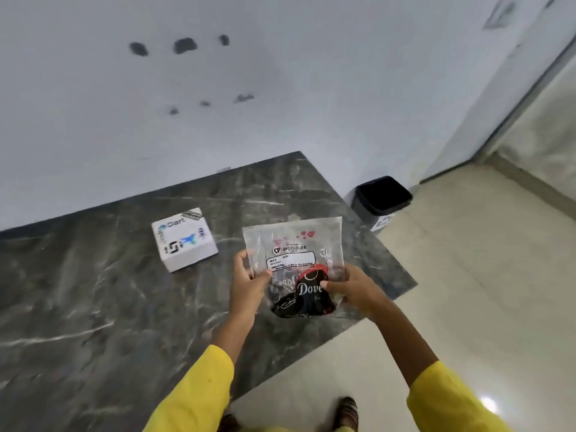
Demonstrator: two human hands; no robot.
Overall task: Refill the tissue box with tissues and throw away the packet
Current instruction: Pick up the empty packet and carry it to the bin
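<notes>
A clear plastic tissue packet (293, 244) printed "BIO TISSUES" is held above the dark marble counter (93, 291). It looks flat and see-through. My left hand (249, 275) pinches its left edge and my right hand (349, 288) grips its lower right edge. Through and below the packet shows a black and red tissue box (308, 299) marked "Dove", standing on the counter between my hands. No loose tissues are visible.
A white carton (184, 238) marked "Dart" lies on the counter to the left of the packet. A black waste bin (381, 196) stands on the cream floor past the counter's right corner, against the wall. The counter ends close to my right hand.
</notes>
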